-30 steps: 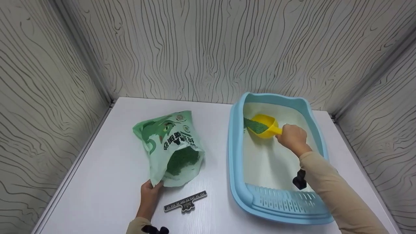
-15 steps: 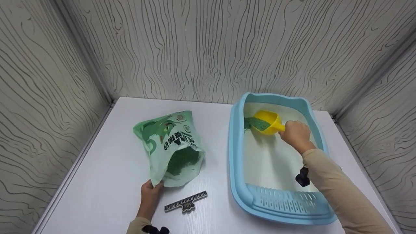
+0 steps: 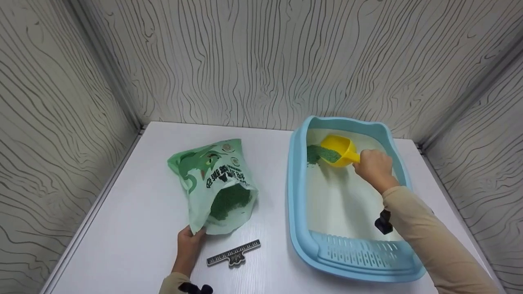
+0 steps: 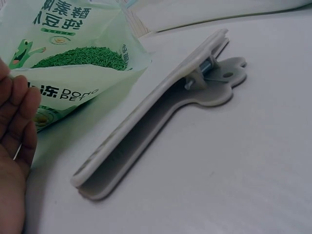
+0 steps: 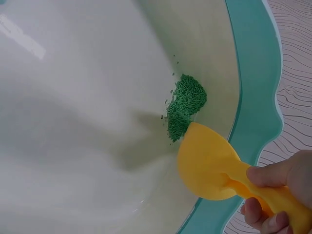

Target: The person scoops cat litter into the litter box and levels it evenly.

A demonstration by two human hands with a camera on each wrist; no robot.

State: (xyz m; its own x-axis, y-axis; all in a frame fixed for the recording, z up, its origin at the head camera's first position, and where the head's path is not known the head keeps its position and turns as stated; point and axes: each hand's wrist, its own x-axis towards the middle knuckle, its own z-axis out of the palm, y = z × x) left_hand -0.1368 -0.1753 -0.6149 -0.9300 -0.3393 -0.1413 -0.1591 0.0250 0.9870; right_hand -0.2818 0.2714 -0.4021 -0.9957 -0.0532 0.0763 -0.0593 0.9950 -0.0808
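Observation:
My right hand (image 3: 374, 168) grips the handle of a yellow scoop (image 3: 340, 146) inside a blue litter box (image 3: 297, 196) with a white inside. The scoop is tilted to the left, and green pellet litter (image 5: 189, 95) slides off its lip into a small heap at the box's far left. On the left, a green-and-white litter bag (image 3: 212, 167) lies on the table with its mouth toward me, green pellets showing within. My left hand (image 3: 190, 247) pinches the near left edge of the bag's mouth. Just right of that hand lies a long flat bag clip (image 4: 156, 112).
The white table (image 3: 122, 228) is bounded by wood-grain panels (image 3: 261, 61) at the back and both sides. A slotted step (image 3: 363, 251) forms the near end of the litter box. The box's raised rim stands between the scoop and the bag.
My right hand and the scoop have shifted slightly right and back, the scoop tipping further. More pellets have run out, so the heap has grown. The left hand and bag stay put.

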